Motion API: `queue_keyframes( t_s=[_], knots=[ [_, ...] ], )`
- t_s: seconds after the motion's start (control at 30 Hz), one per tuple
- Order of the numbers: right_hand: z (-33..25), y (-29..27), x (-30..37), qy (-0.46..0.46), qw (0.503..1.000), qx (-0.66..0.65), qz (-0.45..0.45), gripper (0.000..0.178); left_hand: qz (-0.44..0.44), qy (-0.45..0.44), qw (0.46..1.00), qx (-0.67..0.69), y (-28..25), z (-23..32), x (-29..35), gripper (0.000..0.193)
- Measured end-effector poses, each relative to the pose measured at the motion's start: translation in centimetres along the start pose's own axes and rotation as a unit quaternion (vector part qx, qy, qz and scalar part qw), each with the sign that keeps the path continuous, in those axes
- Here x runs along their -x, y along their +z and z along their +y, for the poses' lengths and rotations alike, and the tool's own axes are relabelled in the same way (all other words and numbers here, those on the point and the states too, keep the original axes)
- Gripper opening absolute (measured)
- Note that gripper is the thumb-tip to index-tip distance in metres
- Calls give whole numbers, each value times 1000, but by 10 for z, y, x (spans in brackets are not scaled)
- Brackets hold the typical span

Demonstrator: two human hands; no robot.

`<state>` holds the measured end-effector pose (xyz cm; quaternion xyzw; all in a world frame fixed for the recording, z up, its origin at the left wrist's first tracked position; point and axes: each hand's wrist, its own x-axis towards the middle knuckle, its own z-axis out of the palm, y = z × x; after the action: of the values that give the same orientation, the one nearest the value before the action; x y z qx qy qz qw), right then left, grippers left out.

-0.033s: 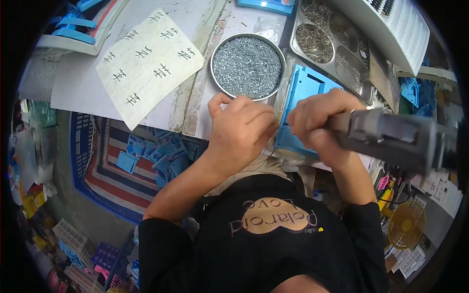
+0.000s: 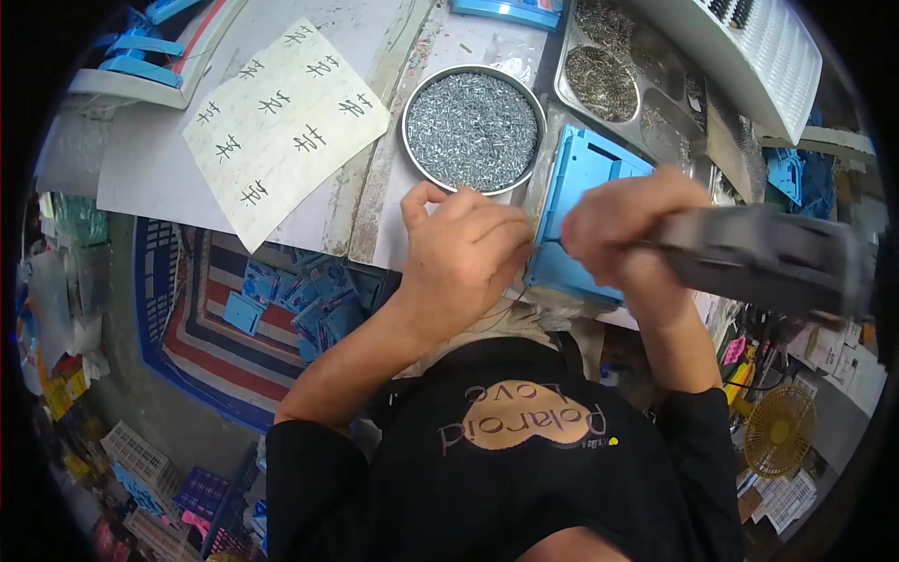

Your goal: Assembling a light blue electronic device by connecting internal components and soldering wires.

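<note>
My right hand (image 2: 632, 229) is wrapped round a dark grey power screwdriver (image 2: 768, 253), whose body stretches to the right and is blurred. It hovers over a light blue plastic panel (image 2: 585, 164) that lies on the bench; the tool's tip is hidden behind the hand. My left hand (image 2: 468, 248) is closed, with curled fingers, at the panel's left edge. Its fingertips are hidden, so I cannot make out what they hold. Just beyond its knuckles stands a round metal dish (image 2: 409, 150) filled with small silvery metal pins or screws (image 2: 473, 131).
A paper sheet with handwriting (image 2: 286, 131) lies at the left. Beyond the panel sits a metal compartment tray (image 2: 646, 80) with small fasteners. Below left, a blue basket (image 2: 150, 309) lined with striped cloth holds several blue parts (image 2: 300, 286). A yellow fan (image 2: 780, 431) stands lower right.
My right hand and the power screwdriver have shifted slightly right and are more blurred. My left hand has barely moved.
</note>
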<state>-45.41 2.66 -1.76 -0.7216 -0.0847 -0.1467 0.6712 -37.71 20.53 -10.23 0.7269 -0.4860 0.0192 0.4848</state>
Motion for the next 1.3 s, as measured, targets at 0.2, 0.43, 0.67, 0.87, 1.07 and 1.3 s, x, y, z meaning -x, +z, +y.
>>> queue_keyframes(
  t_s=[0.2, 0.43, 0.67, 0.87, 1.07, 1.3],
  knots=[
    [-25, 7, -5, -36, 994, -97, 26, 33, -36, -33, 998, 38, 2, 6, 0, 18],
    [-26, 14, 10, -2, 996, -33, 80, 38, -37, 2, 999, 13, -1, 11, 0, 15],
    [-34, 11, 12, -42, 995, -86, 35, 36, -36, 16, 999, 37, -2, 14, 4, 16],
    [-35, 13, 16, -51, 995, -78, 33, 33, -32, 9, 998, 60, -1, 16, 9, 16],
    [-24, 12, 33, -13, 983, -182, 12, 31, -65, 8, 997, 39, -11, 17, 12, 44],
    [-5, 22, 40, -34, 999, 9, -14, 22, -18, -12, 999, 47, -23, 1, 11, 56]
  ],
)
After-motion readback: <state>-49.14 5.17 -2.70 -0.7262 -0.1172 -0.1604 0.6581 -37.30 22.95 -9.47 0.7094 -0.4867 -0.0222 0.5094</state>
